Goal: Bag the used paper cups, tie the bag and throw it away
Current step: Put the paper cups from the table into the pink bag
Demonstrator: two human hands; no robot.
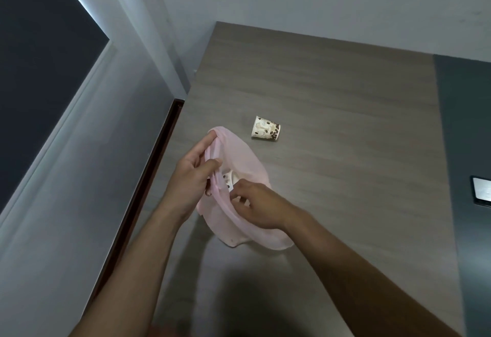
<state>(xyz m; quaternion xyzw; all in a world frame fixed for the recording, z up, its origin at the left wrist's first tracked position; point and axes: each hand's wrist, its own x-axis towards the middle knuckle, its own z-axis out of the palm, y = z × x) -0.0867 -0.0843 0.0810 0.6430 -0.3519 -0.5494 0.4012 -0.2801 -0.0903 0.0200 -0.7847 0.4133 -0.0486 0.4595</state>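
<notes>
A thin pink plastic bag (244, 156) rests on the wooden table (345, 97), its mouth held apart. My left hand (191, 174) pinches the bag's left rim between thumb and fingers. My right hand (260, 206) is at the bag's mouth, fingers closed around a paper cup (230, 181) that sits partly inside the bag; only the cup's white rim and a strip of brown bean print show. A second paper cup (265, 128), white with brown coffee beans printed on it, lies on its side on the table just beyond the bag, apart from it.
The table's left edge meets a grey wall (79, 204) with a dark wooden strip (148, 177) along it. A dark panel (462, 150) borders the table on the right, with a phone-like flat object (482, 190) lying at the right edge of the frame.
</notes>
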